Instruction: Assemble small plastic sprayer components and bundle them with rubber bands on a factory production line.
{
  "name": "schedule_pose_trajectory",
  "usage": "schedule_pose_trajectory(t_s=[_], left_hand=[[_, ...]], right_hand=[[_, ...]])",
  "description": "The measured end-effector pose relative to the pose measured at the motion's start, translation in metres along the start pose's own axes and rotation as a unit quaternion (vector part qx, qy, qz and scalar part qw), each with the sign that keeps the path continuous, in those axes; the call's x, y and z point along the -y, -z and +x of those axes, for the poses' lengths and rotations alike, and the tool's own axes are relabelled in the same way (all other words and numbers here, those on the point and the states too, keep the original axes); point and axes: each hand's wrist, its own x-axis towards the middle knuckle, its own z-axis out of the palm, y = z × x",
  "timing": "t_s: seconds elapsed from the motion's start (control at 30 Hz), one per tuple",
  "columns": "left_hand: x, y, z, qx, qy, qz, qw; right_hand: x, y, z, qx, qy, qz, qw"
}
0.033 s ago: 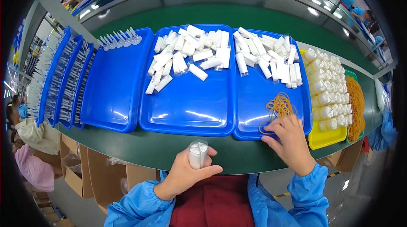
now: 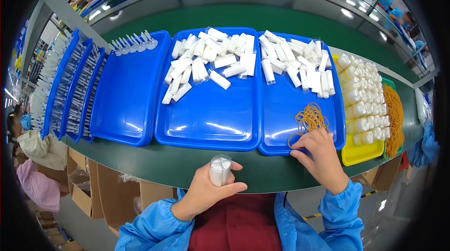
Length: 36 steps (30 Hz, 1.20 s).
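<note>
My left hand (image 2: 211, 189) is closed around an upright bundle of white wrapped cylinders (image 2: 220, 170) in clear film, just off the table's near edge. Over the front of the right-hand blue tray (image 2: 276, 110), my right hand (image 2: 321, 157) pinches an orange rubber band (image 2: 291, 139) between thumb and fingers. That band lies beside a loose heap of rubber bands (image 2: 311, 117) in the same tray. Farther back in it is a pile of white wrapped cylinders (image 2: 300, 63). Another such pile (image 2: 206, 54) lies in the middle blue tray (image 2: 206, 120).
To the left, a blue tray (image 2: 119, 101) holds a few clear, stemmed plastic pieces (image 2: 133, 43); filled trays (image 2: 70, 92) lean beside it. At right are a yellow tray (image 2: 361, 155) of banded white bundles and a rubber-band pile (image 2: 394, 120). Cardboard boxes (image 2: 112, 190) stand below the table.
</note>
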Motion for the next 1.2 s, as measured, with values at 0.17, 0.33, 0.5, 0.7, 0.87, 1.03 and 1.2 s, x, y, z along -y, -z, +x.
schedule_pose_trajectory(t_s=[0.17,0.33,0.5,0.7,0.87,1.03,1.2], left_hand=[[0.005,-0.008,0.012,-0.089,-0.179,0.027,0.979],[-0.01,-0.01,0.015,-0.055,-0.224,-0.047,0.972],[-0.022,0.008,0.004,0.046,-0.142,-0.086,0.985],[-0.002,0.02,0.007,0.118,-0.31,0.202,0.921],[-0.012,0.051,-0.002,-0.007,-0.244,-0.081,0.966],[-0.029,0.058,0.01,-0.236,-0.322,-0.186,0.898],[-0.019,-0.022,0.008,-0.066,-0.581,0.027,0.811]], right_hand=[[0.035,-0.013,0.013,-0.082,-0.055,0.253,0.962],[0.081,-0.018,0.022,0.128,-0.041,0.538,0.832],[0.11,-0.043,0.037,-0.121,-0.026,0.59,0.798],[0.114,-0.014,0.065,0.118,0.309,0.068,0.941],[0.069,-0.01,0.05,0.13,0.124,0.132,0.975],[0.101,-0.007,0.041,0.007,0.141,0.804,0.578],[0.111,-0.032,0.077,-0.201,-0.004,0.289,0.936]])
